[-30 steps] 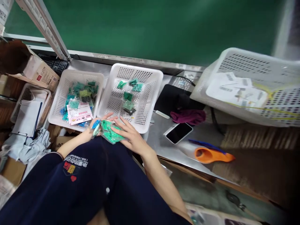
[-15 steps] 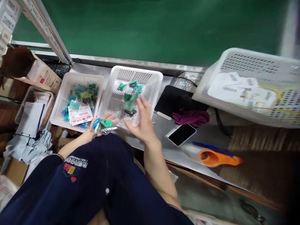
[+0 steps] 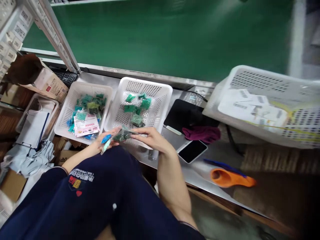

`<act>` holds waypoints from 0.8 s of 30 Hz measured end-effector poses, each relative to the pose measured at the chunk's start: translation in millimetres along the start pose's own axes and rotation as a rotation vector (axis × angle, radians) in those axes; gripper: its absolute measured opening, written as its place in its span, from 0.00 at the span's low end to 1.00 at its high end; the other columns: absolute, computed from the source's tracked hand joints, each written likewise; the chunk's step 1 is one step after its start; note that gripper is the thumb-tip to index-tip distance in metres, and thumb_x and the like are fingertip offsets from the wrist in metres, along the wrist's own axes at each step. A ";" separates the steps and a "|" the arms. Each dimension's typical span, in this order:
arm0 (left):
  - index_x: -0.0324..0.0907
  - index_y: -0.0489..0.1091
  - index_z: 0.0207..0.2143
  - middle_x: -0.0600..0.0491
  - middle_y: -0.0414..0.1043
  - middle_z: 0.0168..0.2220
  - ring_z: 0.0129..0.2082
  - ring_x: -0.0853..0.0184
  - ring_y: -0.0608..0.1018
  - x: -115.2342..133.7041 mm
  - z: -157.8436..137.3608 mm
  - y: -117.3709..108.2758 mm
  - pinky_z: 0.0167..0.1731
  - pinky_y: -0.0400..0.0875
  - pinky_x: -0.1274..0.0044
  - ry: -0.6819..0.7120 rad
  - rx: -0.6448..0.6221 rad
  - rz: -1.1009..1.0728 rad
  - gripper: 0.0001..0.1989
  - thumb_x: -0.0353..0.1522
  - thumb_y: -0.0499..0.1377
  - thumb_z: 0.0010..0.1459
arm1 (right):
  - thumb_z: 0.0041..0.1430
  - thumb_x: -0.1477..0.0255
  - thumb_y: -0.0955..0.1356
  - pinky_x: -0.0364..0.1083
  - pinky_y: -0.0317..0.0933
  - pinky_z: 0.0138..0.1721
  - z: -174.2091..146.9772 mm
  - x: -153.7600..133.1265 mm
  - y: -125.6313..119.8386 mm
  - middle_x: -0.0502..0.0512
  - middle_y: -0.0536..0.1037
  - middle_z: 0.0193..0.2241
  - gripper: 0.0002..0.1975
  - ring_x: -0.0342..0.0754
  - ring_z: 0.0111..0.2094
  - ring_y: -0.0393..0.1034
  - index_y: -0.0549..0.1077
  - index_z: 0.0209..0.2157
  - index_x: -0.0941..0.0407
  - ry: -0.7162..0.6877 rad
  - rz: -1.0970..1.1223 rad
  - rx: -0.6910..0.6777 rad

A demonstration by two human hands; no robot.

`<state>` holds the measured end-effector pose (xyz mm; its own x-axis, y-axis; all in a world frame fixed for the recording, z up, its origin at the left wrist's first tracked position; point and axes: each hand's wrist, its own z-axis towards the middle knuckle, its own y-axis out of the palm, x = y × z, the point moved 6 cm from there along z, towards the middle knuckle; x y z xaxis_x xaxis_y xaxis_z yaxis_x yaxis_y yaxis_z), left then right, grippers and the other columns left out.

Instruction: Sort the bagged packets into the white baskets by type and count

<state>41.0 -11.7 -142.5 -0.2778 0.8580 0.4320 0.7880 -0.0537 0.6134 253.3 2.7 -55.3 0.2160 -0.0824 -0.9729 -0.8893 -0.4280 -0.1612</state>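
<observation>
My left hand (image 3: 101, 144) holds several small clear plastic packets, with a blue packet (image 3: 106, 138) and a pale green one (image 3: 106, 146) showing at its fingers. Between both hands lies a dark green packet (image 3: 122, 134), pinched at its right end by my right hand (image 3: 150, 137). Just beyond the hands stands a white basket (image 3: 167, 100) with several green packets (image 3: 137, 118) in it. To its left, a second white basket (image 3: 60, 116) holds many green and blue packets under a pink printed card (image 3: 86, 125).
On the metal table at right are a phone (image 3: 192, 151), a purple cloth (image 3: 202, 134), a black pad (image 3: 181, 113) and an orange tape-cutter-like tool (image 3: 231, 178). A big basket of white labels (image 3: 255, 103) stands far right. A green conveyor-like surface (image 3: 162, 36) runs behind.
My right hand has come from over the middle basket down to my left hand. A dark green packet is now between the two hands.
</observation>
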 end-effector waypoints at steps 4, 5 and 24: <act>0.48 0.72 0.65 0.45 0.83 0.52 0.49 0.51 0.86 2.9 -8.0 10.4 0.47 0.81 0.66 0.002 -0.067 0.061 0.31 0.36 0.70 0.59 | 0.60 0.45 0.74 0.51 0.76 0.39 -0.9 1.0 -2.1 0.57 0.87 0.36 0.26 0.55 0.35 0.80 0.86 0.39 0.55 0.018 -0.078 0.173; 0.49 0.72 0.65 0.45 0.83 0.53 0.49 0.51 0.86 3.8 -8.8 12.8 0.46 0.80 0.67 0.002 -0.086 0.077 0.31 0.36 0.70 0.59 | 0.60 0.44 0.74 0.49 0.74 0.36 -2.2 0.6 -0.6 0.56 0.86 0.33 0.26 0.52 0.32 0.78 0.86 0.37 0.55 0.024 -0.096 0.206; 0.39 0.79 0.55 0.46 0.83 0.44 0.39 0.59 0.84 -7.8 19.0 -12.0 0.44 0.77 0.71 0.013 0.005 0.116 0.29 0.29 0.75 0.49 | 0.69 0.56 0.72 0.65 0.62 0.72 -17.5 0.1 62.0 0.63 0.67 0.73 0.35 0.61 0.73 0.62 0.67 0.73 0.47 -0.287 -0.217 -0.119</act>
<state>44.1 -8.1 -165.7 -0.1917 0.8393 0.5088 0.8183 -0.1496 0.5550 205.2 -39.6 -62.5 0.2577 0.2699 -0.9278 -0.7785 -0.5107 -0.3648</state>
